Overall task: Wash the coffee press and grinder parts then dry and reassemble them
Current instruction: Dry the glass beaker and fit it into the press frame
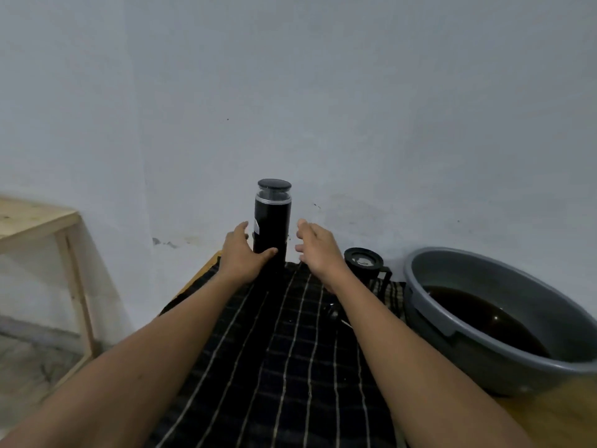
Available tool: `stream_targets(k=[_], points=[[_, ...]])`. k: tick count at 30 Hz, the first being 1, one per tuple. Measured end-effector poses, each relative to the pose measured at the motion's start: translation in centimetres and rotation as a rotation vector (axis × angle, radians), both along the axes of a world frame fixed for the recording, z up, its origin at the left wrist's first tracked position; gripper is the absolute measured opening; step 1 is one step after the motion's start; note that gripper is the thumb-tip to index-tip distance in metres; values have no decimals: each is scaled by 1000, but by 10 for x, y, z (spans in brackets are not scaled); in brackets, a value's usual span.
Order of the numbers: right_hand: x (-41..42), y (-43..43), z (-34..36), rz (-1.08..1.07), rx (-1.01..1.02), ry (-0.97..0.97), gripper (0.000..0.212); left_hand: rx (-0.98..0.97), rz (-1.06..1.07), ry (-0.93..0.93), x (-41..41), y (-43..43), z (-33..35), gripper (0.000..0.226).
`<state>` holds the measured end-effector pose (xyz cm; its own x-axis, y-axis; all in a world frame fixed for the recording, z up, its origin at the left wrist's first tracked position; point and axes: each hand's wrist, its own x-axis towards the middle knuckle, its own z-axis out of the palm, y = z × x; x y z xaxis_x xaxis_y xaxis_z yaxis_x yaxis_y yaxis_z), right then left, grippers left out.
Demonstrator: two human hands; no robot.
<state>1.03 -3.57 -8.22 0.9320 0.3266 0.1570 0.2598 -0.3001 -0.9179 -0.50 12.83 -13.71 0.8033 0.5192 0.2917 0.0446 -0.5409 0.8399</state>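
Two released hands, left hand (240,255) and right hand (318,250), flank one grinder (273,218).

You are in a plain room of a home, set up as a makeshift washing spot. Beyond your left hand (240,253) and right hand (318,250) rises a bare, pale-painted wall (323,92), scuffed and stained near its foot. Under both forearms a black checked cloth (290,350) covers a wooden table (555,425). To the right of your right hand sits a grey plastic basin (484,273) of dark water, ordinary household washing gear. Well left of your left hand stands an unfinished pale wooden shelf frame (35,218) on a mottled grey floor (26,360).
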Motion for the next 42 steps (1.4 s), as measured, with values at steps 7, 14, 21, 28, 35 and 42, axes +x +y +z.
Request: stream_targets(k=[7,14,21,28,35,42], points=[[-24,-88,40,-181,-122,-172,34,143,-150,-192,-31,-73,34,42],[-44,-137,13,-301,-6,76,39,277,-390,60,-14,-139,39,87],[-29,-135,-6,-175,143,242,62,314,-454,194,18,-159,43,106],[-48,-131,18,-104,221,105,62,255,-287,79,0,-151,67,99],[-94,-122,52,74,175,26,58,75,-103,-112,-73,-120,94,62],[-136,-183,20,-132,-327,-205,28,-90,26,-89,-148,-88,67,69]])
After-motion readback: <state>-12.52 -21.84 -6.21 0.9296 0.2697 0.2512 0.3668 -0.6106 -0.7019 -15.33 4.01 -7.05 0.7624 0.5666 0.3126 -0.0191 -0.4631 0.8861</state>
